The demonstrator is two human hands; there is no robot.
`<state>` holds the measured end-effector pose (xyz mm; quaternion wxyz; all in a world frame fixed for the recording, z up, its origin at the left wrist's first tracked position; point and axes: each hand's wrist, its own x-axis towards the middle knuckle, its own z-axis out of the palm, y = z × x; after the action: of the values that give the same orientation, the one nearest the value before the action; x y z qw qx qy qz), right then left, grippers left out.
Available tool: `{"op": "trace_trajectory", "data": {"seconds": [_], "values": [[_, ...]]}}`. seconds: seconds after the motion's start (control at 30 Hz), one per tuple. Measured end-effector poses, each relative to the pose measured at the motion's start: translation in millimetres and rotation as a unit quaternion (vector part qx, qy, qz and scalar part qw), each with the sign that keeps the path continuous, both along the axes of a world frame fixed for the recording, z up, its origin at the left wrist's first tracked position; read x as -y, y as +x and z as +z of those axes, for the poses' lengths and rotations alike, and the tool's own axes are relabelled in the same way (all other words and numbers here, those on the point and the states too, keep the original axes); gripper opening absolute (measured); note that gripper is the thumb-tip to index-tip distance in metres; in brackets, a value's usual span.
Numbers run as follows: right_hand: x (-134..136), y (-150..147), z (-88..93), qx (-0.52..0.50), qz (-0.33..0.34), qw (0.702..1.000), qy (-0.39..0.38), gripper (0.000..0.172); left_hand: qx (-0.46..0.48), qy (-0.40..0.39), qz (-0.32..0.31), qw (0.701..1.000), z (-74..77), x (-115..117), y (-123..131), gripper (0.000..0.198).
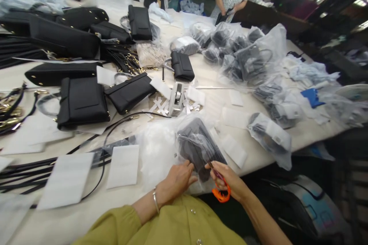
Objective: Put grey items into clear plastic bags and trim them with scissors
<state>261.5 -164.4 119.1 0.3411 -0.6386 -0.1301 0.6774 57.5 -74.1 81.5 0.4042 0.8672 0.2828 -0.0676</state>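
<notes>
A black bag in a clear plastic wrapper (195, 141) lies at the table's front edge, its plastic spreading to the left. My left hand (178, 178) rests on the near left side of the wrapper, fingers bent; whether they pinch the plastic is hard to see. Orange-handled scissors (222, 195) are in my right hand (227, 179), their blades pointing at the near right part of the wrapped bag. White foam sheets (123, 165) lie to the left of the plastic. Just beyond the wrapped bag stands a grey tape dispenser (176, 99) among small white strips.
Black bags (83, 101) and straps (25, 176) cover the left side. Wrapped bags (250, 59) are piled at the back right, with another (270, 138) near the right edge. A blue object (313, 97) lies farther right. Other people stand across the table.
</notes>
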Motion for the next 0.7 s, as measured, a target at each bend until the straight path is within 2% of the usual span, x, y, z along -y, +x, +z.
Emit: {"op": "trace_trajectory", "data": {"seconds": [0.1,0.2,0.27,0.33,0.5,0.7], "values": [[17.0,-6.6,-4.1,0.010,0.022,1.000,-0.005,0.047,0.007,-0.038,0.037,0.999,-12.0,1.5,5.5,0.029],[31.4,-14.0,-9.8,0.014,0.041,0.999,-0.005,0.049,0.034,-0.112,0.084,0.990,-19.4,2.1,10.1,0.015],[38.8,-19.5,-13.7,0.009,0.040,0.999,-0.005,0.050,0.037,-0.146,0.093,0.984,-22.9,1.5,12.0,0.008],[43.9,-25.0,-15.9,0.003,0.032,0.999,-0.005,0.050,0.035,-0.168,0.081,0.982,-25.6,-0.9,12.2,0.012],[49.7,-38.1,-16.0,-0.007,0.017,1.000,0.000,0.050,0.051,-0.245,0.039,0.968,-26.0,-11.6,9.9,0.041],[46.6,-55.7,-24.1,0.010,-0.014,1.000,0.002,0.052,0.086,-0.316,0.013,0.945,-21.4,-16.3,10.6,0.049]]}}
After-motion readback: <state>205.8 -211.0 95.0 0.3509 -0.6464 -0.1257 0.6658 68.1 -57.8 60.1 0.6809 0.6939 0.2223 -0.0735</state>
